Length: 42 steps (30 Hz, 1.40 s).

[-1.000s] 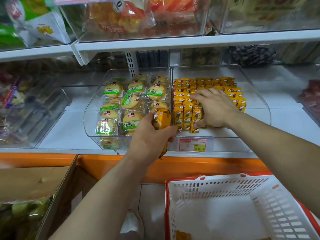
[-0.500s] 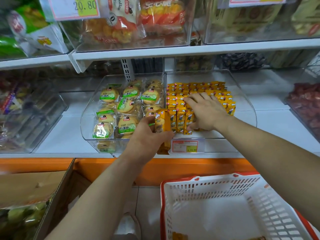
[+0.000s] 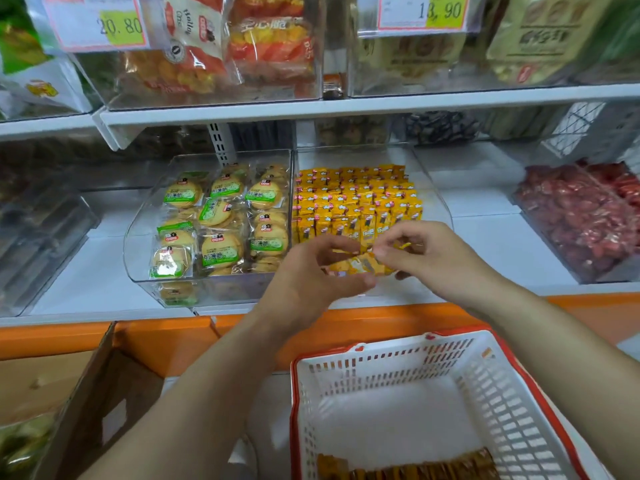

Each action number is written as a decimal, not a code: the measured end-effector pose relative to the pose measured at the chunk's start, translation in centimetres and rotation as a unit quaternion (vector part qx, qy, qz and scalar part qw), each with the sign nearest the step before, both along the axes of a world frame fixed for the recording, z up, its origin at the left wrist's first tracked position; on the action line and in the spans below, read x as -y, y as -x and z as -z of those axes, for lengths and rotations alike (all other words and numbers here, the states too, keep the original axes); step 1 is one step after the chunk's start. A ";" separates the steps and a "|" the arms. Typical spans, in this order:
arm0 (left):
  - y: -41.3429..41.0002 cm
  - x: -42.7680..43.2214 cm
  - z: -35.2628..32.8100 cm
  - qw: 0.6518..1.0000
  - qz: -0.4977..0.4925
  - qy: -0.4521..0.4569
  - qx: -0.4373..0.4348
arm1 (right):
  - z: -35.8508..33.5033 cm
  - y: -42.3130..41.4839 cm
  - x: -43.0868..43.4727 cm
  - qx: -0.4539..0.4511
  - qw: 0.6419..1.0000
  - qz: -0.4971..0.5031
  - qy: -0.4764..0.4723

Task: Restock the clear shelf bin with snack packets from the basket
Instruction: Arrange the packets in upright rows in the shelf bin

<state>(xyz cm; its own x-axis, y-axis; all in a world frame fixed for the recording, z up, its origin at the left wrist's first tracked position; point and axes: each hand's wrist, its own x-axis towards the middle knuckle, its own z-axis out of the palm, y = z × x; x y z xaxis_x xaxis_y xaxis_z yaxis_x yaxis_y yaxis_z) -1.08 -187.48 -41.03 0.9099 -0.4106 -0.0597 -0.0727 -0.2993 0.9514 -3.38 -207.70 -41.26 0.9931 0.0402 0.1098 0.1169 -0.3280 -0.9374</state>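
A second ago the right hand lay flat on the rows in the bin and the left hand waited at the bin's front lip with a packet; now both have drawn back and meet in front of the bin, so I judge that a small bunch is being sorted or squared up before going in, not yet placed.

At far left, an open cardboard box (image 3: pixel 69 386) stands on the floor. Above it a price card (image 3: pixel 100 24) reads 20.80, beside a bag marked "Holley Oats", though the blur makes that reading unsure. Lower, the neighbouring clear bin (image 3: pixel 138 237) holds round biscuits in green-labelled wrappers; their Chinese print is too small to read.

The left hand (image 3: pixel 304 271) has its grip partly closed, thumb below and fingers curled above, around the yellow snack packets (image 3: pixel 360 263) held between the 2 hands. The right hand (image 3: pixel 429 252) pinches the top edge of the same bunch with thumb and forefinger. Just behind them, the clear shelf bin (image 3: pixel 440 206) is already packed with upright yellow packets in tight rows, with bare floor at its right side.

Below, the white basket (image 3: pixel 398 362) with its red rim has only a thin row of packets left. At upper right, a second card (image 3: pixel 422 12) reads 13.90, I think.
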 end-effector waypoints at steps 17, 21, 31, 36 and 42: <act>-1.6 0.5 0.3 0.994 -0.069 0.028 0.078 | -2.5 -3.2 0.3 0.066 0.993 -0.018 0.099; -3.3 -1.6 0.8 0.952 -0.196 -0.144 0.188 | -2.1 -8.0 2.2 0.059 0.970 0.066 0.225; -3.4 -2.6 4.2 0.908 -0.150 -0.366 0.138 | 5.1 -13.4 0.8 0.031 0.920 0.065 0.386; -3.5 -2.3 4.2 0.912 -0.155 -0.354 0.135 | 5.7 -13.1 0.5 0.028 0.904 0.055 0.424; -2.7 -2.3 2.0 0.923 -0.182 -0.291 0.173 | 2.4 -10.0 0.3 0.009 0.887 0.067 0.456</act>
